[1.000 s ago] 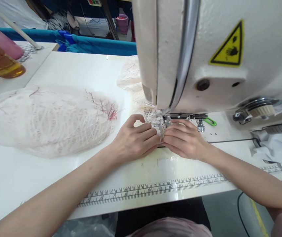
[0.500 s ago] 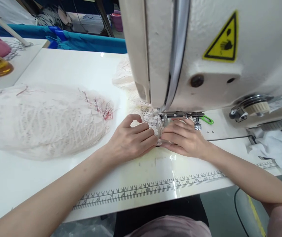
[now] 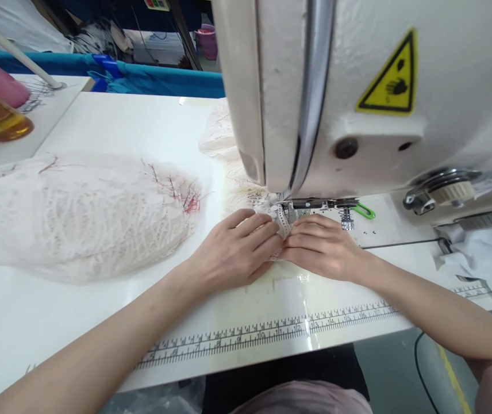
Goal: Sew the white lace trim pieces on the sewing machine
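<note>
White lace fabric [image 3: 246,192] lies under the head of the sewing machine [image 3: 280,86], and a narrow lace edge runs down from the presser foot area between my hands. My left hand [image 3: 241,247] is closed over the lace on the left, its fingers bent and pressed together. From the right, my right hand [image 3: 321,247] pinches the same lace just in front of the machine's metal attachment [image 3: 315,204]. The fingertips of both hands almost meet, and they partly cover the lace. The needle itself is hard to make out.
A bundle of pale lace [image 3: 99,218] with red threads lies on the left of the white table [image 3: 185,339]. A ruler strip [image 3: 263,333] runs along the front edge. A green-handled tool [image 3: 364,211] and white cloth [image 3: 481,259] are at right; an amber bottle [image 3: 0,118] stands far left.
My left hand's fingers have flattened and moved slightly right, closing the gap between thumb and forefinger. My right hand has shifted slightly down. The whole view has moved a little.
</note>
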The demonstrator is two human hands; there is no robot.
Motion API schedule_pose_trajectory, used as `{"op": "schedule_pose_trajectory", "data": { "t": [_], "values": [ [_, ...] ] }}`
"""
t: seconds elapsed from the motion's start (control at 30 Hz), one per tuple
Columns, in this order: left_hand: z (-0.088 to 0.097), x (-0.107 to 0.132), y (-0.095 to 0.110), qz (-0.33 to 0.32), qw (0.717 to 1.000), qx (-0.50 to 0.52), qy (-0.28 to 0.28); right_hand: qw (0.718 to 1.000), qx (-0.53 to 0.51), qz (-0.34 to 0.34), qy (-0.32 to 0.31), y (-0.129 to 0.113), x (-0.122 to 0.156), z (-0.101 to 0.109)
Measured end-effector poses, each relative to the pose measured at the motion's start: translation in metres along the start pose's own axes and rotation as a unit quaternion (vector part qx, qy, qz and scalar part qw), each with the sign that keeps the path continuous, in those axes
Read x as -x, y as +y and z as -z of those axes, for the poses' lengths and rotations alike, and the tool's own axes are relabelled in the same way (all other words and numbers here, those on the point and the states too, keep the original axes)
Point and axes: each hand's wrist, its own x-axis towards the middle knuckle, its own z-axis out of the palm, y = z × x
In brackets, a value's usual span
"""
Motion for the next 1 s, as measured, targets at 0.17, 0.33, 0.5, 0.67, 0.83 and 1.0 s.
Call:
{"op": "schedule_pose_trajectory", "data": {
  "t": [0.17, 0.33, 0.5, 0.67, 0.83, 1.0],
  "values": [
    [-0.006, 0.005, -0.001, 0.073, 0.993, 0.050, -0.077, 1.000, -0.012, 0.007, -0.010, 0.000, 0.000, -0.003],
    [-0.005, 0.006, -0.004, 0.067, 0.992, 0.018, -0.102, 1.000, -0.010, 0.007, -0.007, -0.002, -0.003, -0.004],
    [-0.002, 0.005, -0.008, 0.046, 0.992, 0.008, -0.120, 1.000, 0.002, 0.013, 0.000, -0.004, -0.007, -0.003],
    [-0.002, 0.005, -0.011, 0.038, 0.992, 0.016, -0.122, 1.000, -0.003, 0.014, -0.001, -0.005, -0.008, -0.004],
    [-0.003, 0.005, -0.011, 0.042, 0.991, 0.017, -0.123, 1.000, -0.012, 0.015, 0.008, -0.004, -0.007, -0.005],
    [-0.003, 0.004, -0.011, 0.046, 0.992, 0.017, -0.120, 1.000, -0.015, 0.010, -0.011, -0.003, -0.003, -0.006]
  ]
}}
